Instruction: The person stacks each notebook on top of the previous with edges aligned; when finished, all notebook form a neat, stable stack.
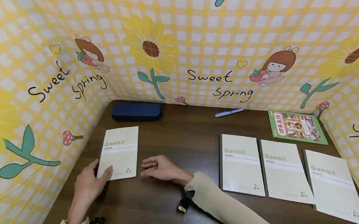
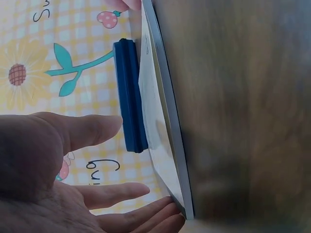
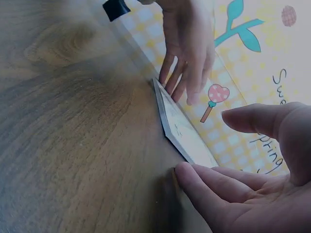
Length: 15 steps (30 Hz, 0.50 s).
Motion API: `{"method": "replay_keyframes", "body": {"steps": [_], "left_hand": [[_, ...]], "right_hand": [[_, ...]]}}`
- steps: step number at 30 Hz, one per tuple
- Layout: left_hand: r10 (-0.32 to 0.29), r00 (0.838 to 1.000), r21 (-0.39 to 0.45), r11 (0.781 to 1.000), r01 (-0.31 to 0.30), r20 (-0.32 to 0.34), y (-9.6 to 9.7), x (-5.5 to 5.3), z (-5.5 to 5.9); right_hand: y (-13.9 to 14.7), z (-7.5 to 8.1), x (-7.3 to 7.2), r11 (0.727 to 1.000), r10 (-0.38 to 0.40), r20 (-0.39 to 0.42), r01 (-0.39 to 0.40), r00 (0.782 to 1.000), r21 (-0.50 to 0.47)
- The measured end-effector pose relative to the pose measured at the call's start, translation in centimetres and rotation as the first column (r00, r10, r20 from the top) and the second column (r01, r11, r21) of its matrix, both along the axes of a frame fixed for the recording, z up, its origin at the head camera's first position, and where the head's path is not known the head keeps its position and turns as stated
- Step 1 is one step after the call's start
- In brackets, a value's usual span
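A single notebook (image 1: pixel 118 156), its pale cover printed "Gambit" and facing up, lies on the brown table (image 1: pixel 178 135) between a person's two hands. At its lower left corner is the left hand (image 1: pixel 89 185) – relaxed, the fingers stretched along the spine side and the thumb reaching over the cover; from the left wrist, the fingertips meet the notebook's edge while the thumb stands apart from it. Just beside the notebook's right edge is the right hand (image 1: pixel 162 168), its fingers loosely extended toward it and holding nothing, with a narrow strip of table between in the head view. A light sleeve (image 1: pixel 229 204) covers that arm. Behind the notebook sits a dark blue case (image 1: pixel 136 111). Well to the notebook's right lie three matching notebooks (image 1: pixel 286 171) in a row, faces up. Behind and to its right are a light purple pen (image 1: pixel 229 112) and, farther right, a green-bordered book (image 1: pixel 298 126). Yellow checked cloth (image 1: pixel 183 15) – flowers, strawberries, "Sweet Spring" lettering – rises beyond the notebook.
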<state>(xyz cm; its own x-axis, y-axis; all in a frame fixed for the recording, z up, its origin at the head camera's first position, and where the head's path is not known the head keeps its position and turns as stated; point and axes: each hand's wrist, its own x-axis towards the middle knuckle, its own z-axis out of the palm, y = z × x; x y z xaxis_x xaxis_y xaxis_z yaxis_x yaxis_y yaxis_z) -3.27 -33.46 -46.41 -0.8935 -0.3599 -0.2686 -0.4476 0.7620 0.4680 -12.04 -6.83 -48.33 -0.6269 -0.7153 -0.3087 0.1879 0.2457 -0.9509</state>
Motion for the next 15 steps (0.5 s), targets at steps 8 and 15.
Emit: {"method": "replay_keyframes", "body": {"steps": [8, 15], "left_hand": [[0.041, 0.998, 0.030, 0.999, -0.040, -0.037, 1.5, 0.7, 0.1], [0.132, 0.984, 0.097, 0.988, -0.120, -0.120, 1.9, 1.0, -0.3]], "right_hand": [[-0.2, -0.6, -0.2, 0.995, -0.073, 0.102, 0.079, 0.992, -0.056], [-0.3, -0.7, -0.3, 0.965, -0.207, 0.314, 0.246, 0.926, -0.090]]}}
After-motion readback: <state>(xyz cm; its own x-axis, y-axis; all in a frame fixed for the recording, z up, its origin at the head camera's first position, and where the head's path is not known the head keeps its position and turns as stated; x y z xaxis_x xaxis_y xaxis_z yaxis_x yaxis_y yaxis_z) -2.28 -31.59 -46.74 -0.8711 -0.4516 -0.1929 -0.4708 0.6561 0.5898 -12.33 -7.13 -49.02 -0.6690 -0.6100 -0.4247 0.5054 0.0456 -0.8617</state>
